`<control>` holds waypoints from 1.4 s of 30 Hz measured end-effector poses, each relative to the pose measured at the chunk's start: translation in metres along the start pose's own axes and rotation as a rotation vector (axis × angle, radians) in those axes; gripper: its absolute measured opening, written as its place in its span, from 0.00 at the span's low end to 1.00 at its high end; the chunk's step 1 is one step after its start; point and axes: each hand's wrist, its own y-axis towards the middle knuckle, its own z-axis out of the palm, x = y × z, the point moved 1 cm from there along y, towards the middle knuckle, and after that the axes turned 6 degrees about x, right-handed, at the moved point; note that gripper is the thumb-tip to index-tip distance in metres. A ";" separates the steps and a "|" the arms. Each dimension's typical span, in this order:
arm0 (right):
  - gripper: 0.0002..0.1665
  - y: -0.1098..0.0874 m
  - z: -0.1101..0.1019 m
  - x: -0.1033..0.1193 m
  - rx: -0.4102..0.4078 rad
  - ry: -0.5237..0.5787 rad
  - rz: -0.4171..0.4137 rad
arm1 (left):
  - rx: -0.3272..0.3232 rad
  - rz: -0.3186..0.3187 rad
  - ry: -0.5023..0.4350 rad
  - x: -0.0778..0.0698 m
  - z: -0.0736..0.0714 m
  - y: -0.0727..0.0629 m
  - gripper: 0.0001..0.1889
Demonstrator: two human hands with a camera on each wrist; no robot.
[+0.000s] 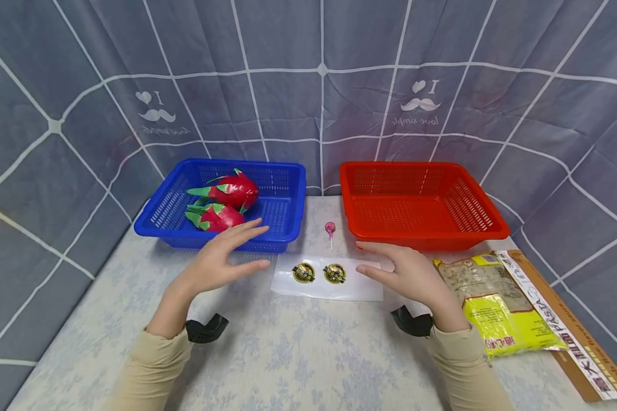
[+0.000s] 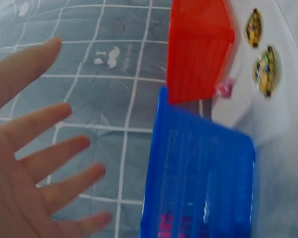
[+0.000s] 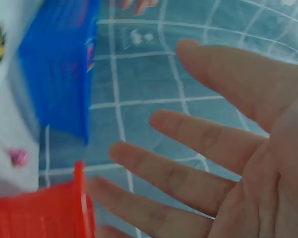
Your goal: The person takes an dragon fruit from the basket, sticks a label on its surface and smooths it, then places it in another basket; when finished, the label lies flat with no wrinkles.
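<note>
My left hand point(image 1: 218, 260) hovers in front of the blue basket point(image 1: 283, 234), fingers spread and nothing in its grasp. Inside that basket lie two dragon fruits, one point(image 1: 236, 191) behind the other point(image 1: 217, 218). My right hand point(image 1: 408, 271) is held up near the front of the red basket point(image 1: 432, 242), its fingers apart and holding nothing. Between the baskets a pink lollipop point(image 1: 330, 228) lies on the table. A white sheet point(image 1: 319, 291) with two round black-and-gold stickers, the left one point(image 1: 303, 273) and the right one point(image 1: 334, 273), lies between the hands.
On the right, a yellow bag point(image 1: 509, 325) with a clear window lies against a long brown-and-white pasta sauce box point(image 1: 571, 331). A grey curtain point(image 1: 288, 108) with white lines hangs behind the baskets. The pale patterned table point(image 1: 288, 359) extends toward me.
</note>
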 end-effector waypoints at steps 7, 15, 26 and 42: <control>0.26 0.003 -0.018 0.012 -0.009 0.275 -0.084 | 0.051 -0.049 -0.368 0.022 -0.032 0.001 0.18; 0.23 0.020 -0.028 0.029 -0.124 0.471 -0.076 | -0.017 -0.084 -0.669 0.045 -0.073 0.021 0.13; 0.15 0.053 0.008 0.040 -0.220 0.876 -0.139 | -0.102 -0.145 -1.027 0.074 -0.098 0.047 0.08; 0.19 0.089 0.052 0.031 -0.101 0.813 -0.012 | -0.171 -0.445 -0.887 0.116 -0.082 0.046 0.05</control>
